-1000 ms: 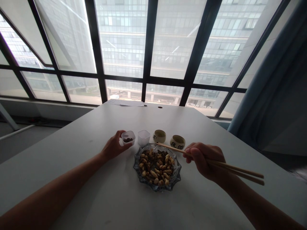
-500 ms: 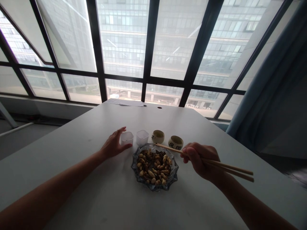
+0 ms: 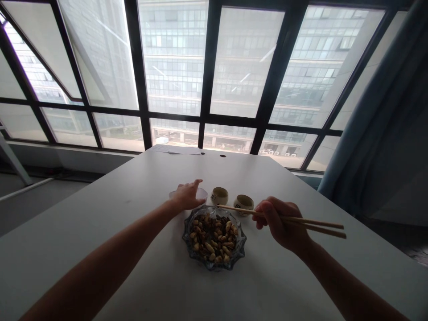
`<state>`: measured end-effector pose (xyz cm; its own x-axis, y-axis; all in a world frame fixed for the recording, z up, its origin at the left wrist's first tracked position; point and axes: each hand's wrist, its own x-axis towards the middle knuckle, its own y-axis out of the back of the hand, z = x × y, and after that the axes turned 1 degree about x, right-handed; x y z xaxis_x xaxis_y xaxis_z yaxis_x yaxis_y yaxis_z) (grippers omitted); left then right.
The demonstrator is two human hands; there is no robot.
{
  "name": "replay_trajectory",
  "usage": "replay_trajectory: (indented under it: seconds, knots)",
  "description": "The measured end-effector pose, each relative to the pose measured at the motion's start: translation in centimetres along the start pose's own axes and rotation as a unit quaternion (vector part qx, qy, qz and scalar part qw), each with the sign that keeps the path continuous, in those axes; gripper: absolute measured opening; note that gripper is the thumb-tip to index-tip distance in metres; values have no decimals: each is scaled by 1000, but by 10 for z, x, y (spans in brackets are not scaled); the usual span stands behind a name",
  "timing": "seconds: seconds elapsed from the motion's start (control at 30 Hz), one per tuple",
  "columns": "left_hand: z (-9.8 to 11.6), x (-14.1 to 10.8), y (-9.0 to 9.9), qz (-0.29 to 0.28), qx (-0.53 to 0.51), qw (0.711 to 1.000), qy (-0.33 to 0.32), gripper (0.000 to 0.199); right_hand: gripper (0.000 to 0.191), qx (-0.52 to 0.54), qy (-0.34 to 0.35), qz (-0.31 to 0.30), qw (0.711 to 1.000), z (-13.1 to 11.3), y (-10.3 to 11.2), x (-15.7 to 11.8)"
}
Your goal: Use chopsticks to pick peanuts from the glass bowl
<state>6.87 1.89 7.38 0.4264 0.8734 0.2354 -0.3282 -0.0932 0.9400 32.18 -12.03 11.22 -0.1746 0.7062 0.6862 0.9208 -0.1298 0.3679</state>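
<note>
My left hand [image 3: 188, 195] is spread, thumb and fingers apart, over and partly in front of two white plastic cups; the right-hand cup [image 3: 202, 194] shows between thumb and fingers, the other is mostly hidden. My right hand [image 3: 279, 219] grips a pair of chopsticks [image 3: 314, 224], their tips close together over the far rim of a glass bowl [image 3: 214, 264]. Peanuts and darker seeds [image 3: 216, 238] fill the bowl. Behind it stand two cream ceramic cups with dark characters, one [image 3: 219, 196] in the middle and one [image 3: 244, 203] beside my right hand.
The white table [image 3: 133, 249] reaches to the windows. Papers [image 3: 177, 150] lie at its far edge, near two dark round spots. A blue curtain [image 3: 364, 107] hangs at the right, and a white metal leg [image 3: 15, 156] stands at the far left.
My left hand has moved right, from beside the left plastic cup to over the pair. The chopsticks' rear ends have risen slightly, and the view has tilted up a little.
</note>
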Motion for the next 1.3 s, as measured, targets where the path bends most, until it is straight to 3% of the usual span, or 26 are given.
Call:
replay_trajectory:
  seconds: [0.07, 0.2, 0.33, 0.47, 0.57, 0.67, 0.77, 0.93, 1.1, 1.2, 1.3]
  knots:
    - [0, -1, 1, 27, 5, 999, -46, 76, 45, 81, -76, 64, 992, 4, -1, 4]
    - [-3, -6, 0, 99, 43, 983, -148, 73, 52, 216, -203, 159, 942, 15, 4, 14]
    - [-4, -9, -2, 122, 39, 980, -155, 74, 53, 242, -226, 202, 922, 25, 7, 17]
    - [-3, -8, -4, 127, 18, 979, -156, 74, 53, 200, -193, 224, 934, 36, -15, 7]
    - [-2, -7, -3, 131, -2, 979, -155, 71, 48, 171, -150, 206, 952, 47, -40, -6]
    - [0, -7, -1, 132, -20, 980, -151, 70, 40, 114, -112, 143, 977, 57, -56, -16]
    - [3, -6, 1, 127, -24, 980, -149, 70, 35, 41, -93, 73, 992, 59, -59, -19]
    - [3, -6, 1, 125, -18, 982, -139, 67, 39, 12, -78, 65, 995, 48, -50, -9]
    - [-2, -3, 2, 70, 22, 992, -99, 63, 59, 52, -148, 113, 981, 24, -27, 5]
    - [-8, 1, 0, 35, 27, 996, -81, 60, 64, 42, -228, -1, 973, 10, -16, 10]
    - [-17, 1, -3, 49, 29, 994, -91, 60, 66, 25, -261, -102, 960, 4, -16, 9]
